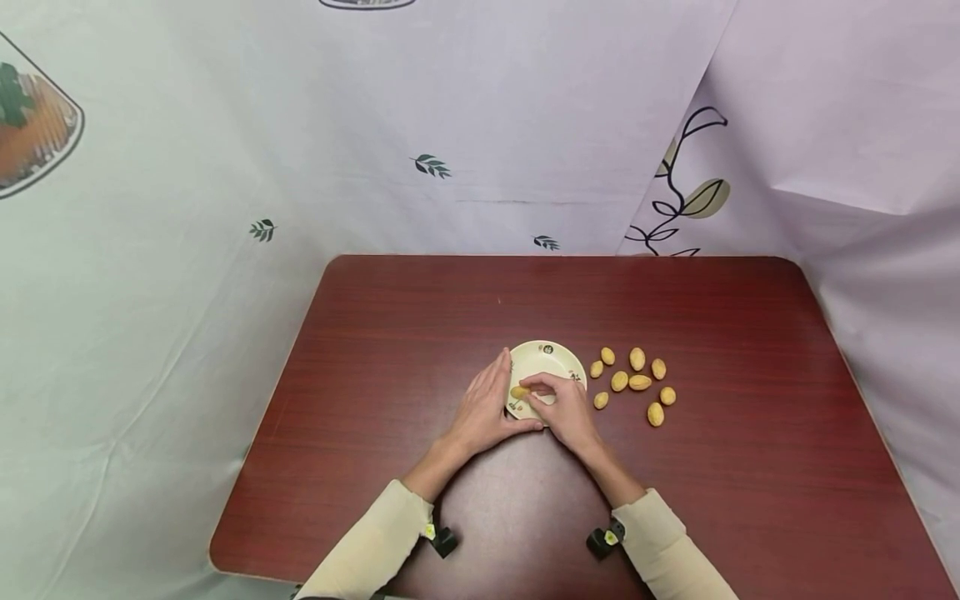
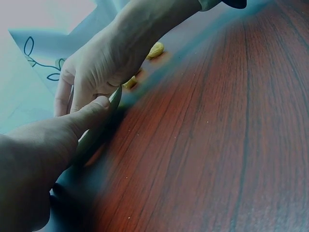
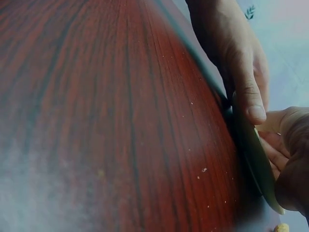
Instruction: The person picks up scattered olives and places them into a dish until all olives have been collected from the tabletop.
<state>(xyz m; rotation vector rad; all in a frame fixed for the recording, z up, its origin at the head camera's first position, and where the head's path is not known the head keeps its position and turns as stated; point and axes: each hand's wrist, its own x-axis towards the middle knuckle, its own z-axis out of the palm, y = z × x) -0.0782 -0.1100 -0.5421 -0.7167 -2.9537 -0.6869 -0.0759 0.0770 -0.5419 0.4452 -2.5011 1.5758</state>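
A round cream plate (image 1: 542, 358) with small printed motifs lies on the dark red table. My left hand (image 1: 483, 410) rests along its left rim with the fingers straight, the thumb by the near edge. In the left wrist view that thumb (image 2: 91, 113) touches the plate's rim. Over the plate, my right hand (image 1: 566, 408) pinches a yellowish walnut (image 1: 519, 392) between thumb and fingertips. In the right wrist view the plate (image 3: 258, 159) appears edge-on, and the walnut in the fingers is hidden there.
Several more yellowish walnuts (image 1: 619, 381) lie scattered on the table (image 1: 405, 333) just right of the plate. Hanging pale cloth (image 1: 480, 108) with leaf prints stands behind the table's far edge and at its sides.
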